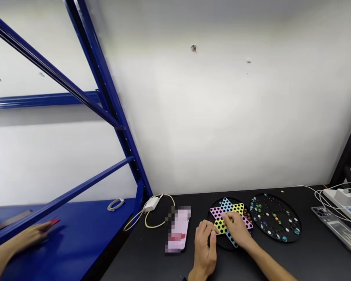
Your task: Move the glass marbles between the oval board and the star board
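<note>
A star-shaped board with colored points and rows of dark holes lies over a round black tray on the black table. My left hand rests at the board's lower left edge, its fingers bent; whether it grips anything is hidden. Over the middle of the board, my right hand has its fingertips pinched together on the surface, and whatever they hold is too small to name. Reddish-brown beads show at the board's right side. A second round black tray with scattered colored pieces lies just to the right.
A pink phone, partly pixelated, lies left of my hands, near a white charger with its cable. At the right are a grey phone case and a power strip. Another person's hand holds something red over the blue table.
</note>
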`<action>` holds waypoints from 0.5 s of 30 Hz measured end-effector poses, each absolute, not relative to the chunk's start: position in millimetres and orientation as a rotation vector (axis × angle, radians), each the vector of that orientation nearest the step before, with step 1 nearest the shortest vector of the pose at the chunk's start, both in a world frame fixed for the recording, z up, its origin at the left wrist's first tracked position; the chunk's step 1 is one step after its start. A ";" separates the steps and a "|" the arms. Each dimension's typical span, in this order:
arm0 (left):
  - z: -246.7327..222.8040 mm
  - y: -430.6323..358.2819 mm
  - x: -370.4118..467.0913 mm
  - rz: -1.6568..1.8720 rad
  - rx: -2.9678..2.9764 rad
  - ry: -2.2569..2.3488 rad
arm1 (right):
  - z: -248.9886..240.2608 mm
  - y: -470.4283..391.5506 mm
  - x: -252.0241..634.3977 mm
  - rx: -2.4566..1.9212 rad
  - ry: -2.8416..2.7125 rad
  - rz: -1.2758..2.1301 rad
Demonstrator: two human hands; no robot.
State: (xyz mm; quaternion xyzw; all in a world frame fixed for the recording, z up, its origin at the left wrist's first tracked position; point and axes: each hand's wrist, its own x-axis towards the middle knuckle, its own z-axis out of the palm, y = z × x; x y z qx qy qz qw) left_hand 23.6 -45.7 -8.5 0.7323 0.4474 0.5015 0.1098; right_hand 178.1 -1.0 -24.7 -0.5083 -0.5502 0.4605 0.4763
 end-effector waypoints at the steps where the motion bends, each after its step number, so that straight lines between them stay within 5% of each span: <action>1: -9.5 -45.2 23.2 1.498 2.151 1.300 | -27.7 -4.1 171.8 -1.265 -1.496 1.013; 6: -7.6 -45.0 23.0 1.549 2.147 1.237 | -48.8 -16.4 148.4 -1.337 -2.000 0.625; 11: -5.5 -45.3 23.3 1.551 2.142 1.209 | -68.4 -21.0 143.5 -1.337 -2.361 -0.120; 15: -8.3 -44.6 22.3 1.487 2.127 1.196 | -65.4 -24.8 146.0 -1.308 -2.329 -0.263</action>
